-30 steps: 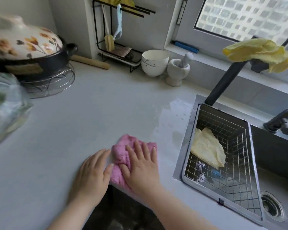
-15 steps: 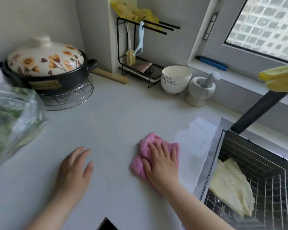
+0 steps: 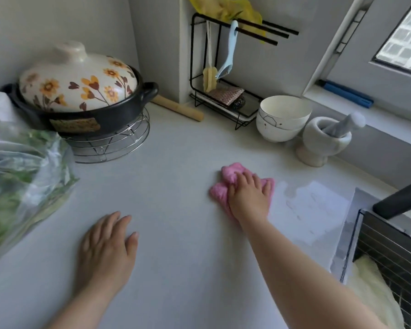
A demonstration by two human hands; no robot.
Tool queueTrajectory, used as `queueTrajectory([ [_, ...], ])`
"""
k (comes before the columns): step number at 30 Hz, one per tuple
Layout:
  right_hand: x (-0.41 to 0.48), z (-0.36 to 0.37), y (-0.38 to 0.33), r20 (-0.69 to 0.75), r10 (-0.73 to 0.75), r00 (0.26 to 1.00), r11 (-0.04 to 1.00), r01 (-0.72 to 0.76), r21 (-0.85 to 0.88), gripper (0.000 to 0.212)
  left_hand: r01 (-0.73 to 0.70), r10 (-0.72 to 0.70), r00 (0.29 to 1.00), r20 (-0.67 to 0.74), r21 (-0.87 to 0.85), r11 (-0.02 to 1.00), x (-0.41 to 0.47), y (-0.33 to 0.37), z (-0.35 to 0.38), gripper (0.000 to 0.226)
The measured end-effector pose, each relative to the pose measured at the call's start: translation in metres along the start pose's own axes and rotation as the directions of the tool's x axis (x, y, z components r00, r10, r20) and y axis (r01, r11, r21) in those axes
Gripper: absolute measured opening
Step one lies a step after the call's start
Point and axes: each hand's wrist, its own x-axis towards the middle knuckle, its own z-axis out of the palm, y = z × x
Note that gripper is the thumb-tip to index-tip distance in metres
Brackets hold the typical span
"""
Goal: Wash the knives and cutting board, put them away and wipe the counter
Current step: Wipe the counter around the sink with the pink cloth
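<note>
My right hand [image 3: 249, 198] presses flat on a crumpled pink cloth [image 3: 228, 178] in the middle of the pale grey counter [image 3: 176, 186]. A wet patch [image 3: 313, 205] glistens on the counter just right of the cloth, beside the sink. My left hand [image 3: 105, 252] rests palm down on the counter at the front left, fingers apart, holding nothing. No knives or cutting board are in view.
A flowered clay pot [image 3: 81, 91] on a wire trivet stands back left, with a bag of greens [image 3: 17, 181] at the left edge. A black rack [image 3: 223, 74], white bowls [image 3: 282, 117] and mortar [image 3: 325, 141] line the back. The sink's wire basket [image 3: 389, 252] holds a yellow cloth.
My right hand has pushed the pink cloth away from the counter's front edge toward the back. My left hand has parted from the cloth and lies further left. The camera has turned left.
</note>
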Motion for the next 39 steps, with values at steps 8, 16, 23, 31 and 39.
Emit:
queueTrajectory([
  [8, -0.018, 0.029, -0.125, 0.150, -0.572, 0.806, 0.820, 0.561, 0.110, 0.051, 0.007, -0.010, 0.995, 0.102, 0.035, 0.999, 0.004, -0.001, -0.005, 0.074],
  [16, 0.044, 0.012, -0.048, 0.019, -0.503, 0.864, 0.863, 0.502, 0.056, 0.081, -0.024, 0.021, 0.997, 0.072, 0.043, 0.999, 0.005, -0.004, -0.001, 0.076],
  [23, 0.048, -0.019, 0.056, -0.041, 0.043, 0.998, 0.998, -0.044, -0.036, 0.046, -0.014, 0.011, 0.998, 0.069, 0.045, 0.999, 0.007, -0.001, -0.003, 0.076],
  [31, -0.064, 0.016, -0.055, 0.042, -0.392, 0.919, 0.917, 0.394, -0.059, 0.056, -0.034, 0.034, 0.999, -0.003, 0.077, 0.996, 0.007, -0.001, -0.001, 0.054],
  [39, -0.059, -0.017, 0.042, 0.078, -0.218, 0.973, 0.973, 0.222, -0.059, 0.074, 0.007, -0.010, 0.990, 0.141, 0.017, 1.000, 0.002, 0.002, -0.008, 0.060],
])
